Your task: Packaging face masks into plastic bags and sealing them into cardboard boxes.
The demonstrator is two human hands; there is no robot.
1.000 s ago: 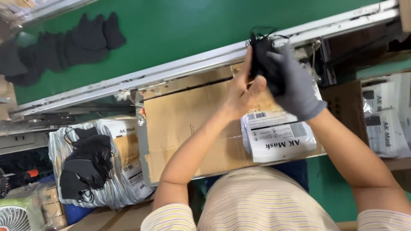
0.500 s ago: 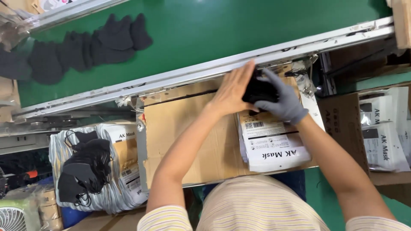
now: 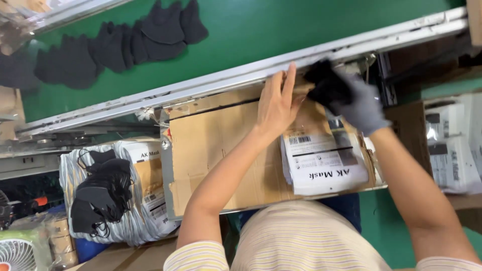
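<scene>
My right hand (image 3: 362,106), in a grey glove, is shut on a small stack of black face masks (image 3: 325,84) just below the conveyor's metal rail (image 3: 216,83). My bare left hand (image 3: 277,103) lies with straight fingers on the mouth of a clear pouch (image 3: 310,118); its thumb is hidden. The pouch sits on top of a pile of white printed mask pouches (image 3: 324,165), which rests on a flattened cardboard sheet (image 3: 211,145). The masks' lower edge touches the pouch's mouth.
Several black masks (image 3: 125,42) lie on the green conveyor belt (image 3: 301,25) at the upper left. To the left stands a striped bag (image 3: 120,190) with black masks on it. More white pouches (image 3: 452,150) fill a box at the right. A small fan (image 3: 17,253) is at the lower left.
Both hands came down from the rail to the pouch pile. My left hand left the mask stack and now lies on the clear pouch. The masks on the belt shifted right.
</scene>
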